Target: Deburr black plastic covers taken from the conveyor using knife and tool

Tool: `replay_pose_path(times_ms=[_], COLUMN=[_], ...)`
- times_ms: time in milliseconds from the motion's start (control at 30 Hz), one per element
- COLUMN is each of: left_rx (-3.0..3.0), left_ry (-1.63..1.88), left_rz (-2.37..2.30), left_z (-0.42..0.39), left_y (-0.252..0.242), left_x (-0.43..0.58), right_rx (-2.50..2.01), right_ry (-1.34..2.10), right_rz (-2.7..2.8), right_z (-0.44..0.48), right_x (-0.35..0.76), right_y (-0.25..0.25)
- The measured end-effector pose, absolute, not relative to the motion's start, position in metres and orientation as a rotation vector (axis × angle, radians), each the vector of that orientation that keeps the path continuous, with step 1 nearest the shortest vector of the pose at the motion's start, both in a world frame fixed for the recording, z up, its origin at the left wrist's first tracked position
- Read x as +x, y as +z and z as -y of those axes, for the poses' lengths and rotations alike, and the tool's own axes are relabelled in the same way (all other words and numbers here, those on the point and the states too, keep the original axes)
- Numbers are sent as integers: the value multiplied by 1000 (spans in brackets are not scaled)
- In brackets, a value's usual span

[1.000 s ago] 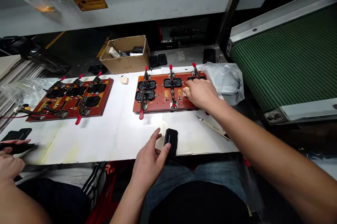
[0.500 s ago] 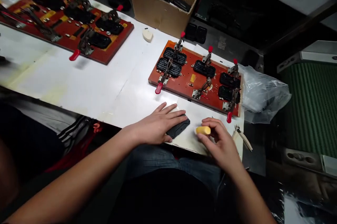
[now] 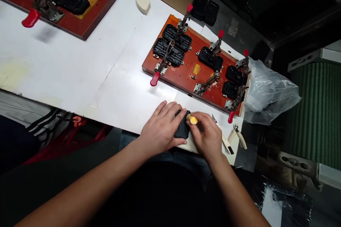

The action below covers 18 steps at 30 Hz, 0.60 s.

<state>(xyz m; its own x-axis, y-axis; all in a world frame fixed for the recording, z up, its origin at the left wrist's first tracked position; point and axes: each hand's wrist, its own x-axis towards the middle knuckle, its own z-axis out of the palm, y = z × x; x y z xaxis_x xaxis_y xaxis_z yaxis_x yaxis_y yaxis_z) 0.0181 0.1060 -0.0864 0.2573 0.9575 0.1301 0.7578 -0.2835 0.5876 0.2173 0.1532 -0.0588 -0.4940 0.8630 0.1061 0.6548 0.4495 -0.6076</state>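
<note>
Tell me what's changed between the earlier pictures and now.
The right hand has come back from the clamp board to the black part, holding a yellow piece. The left hand has moved from beside that part onto it. The clamp board and craft knife stayed put.

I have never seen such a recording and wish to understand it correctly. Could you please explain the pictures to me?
There is no robot here: these are a person's own two bare hands. Every picture comes from one camera worn on the head, looking forward and down. The left hand rests over a flat black part on a white work surface. The right hand pinches a small yellow piece near that part's edge; I cannot tell whether they touch. Beyond lies a red-brown board bearing black pieces and clamps with red handles. A knife and pliers lie beside the right hand.
</note>
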Motion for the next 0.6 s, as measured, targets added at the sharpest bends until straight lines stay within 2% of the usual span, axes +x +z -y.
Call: replay_pose_path(times_ms=[100, 233, 367, 500, 600], left_rx=[2129, 2132, 2149, 2146, 2160], left_ry=[666, 647, 624, 624, 638], left_rz=[-1557, -1583, -1563, -1583, -1555], left_z=[-106, -106, -106, -106, -107], left_y=[-85, -84, -84, -83, -82], left_x=[19, 19, 18, 18, 17], right_rx=[-1223, -1296, -1316, -1350, -1332], right_ry=[768, 667, 785, 640, 757], right_rz=[2355, 2281, 2352, 2341, 2363], right_z=[-152, -159, -166, -169, -171], right_x=[217, 217, 216, 217, 218], right_y=[-58, -60, -57, -53, -52])
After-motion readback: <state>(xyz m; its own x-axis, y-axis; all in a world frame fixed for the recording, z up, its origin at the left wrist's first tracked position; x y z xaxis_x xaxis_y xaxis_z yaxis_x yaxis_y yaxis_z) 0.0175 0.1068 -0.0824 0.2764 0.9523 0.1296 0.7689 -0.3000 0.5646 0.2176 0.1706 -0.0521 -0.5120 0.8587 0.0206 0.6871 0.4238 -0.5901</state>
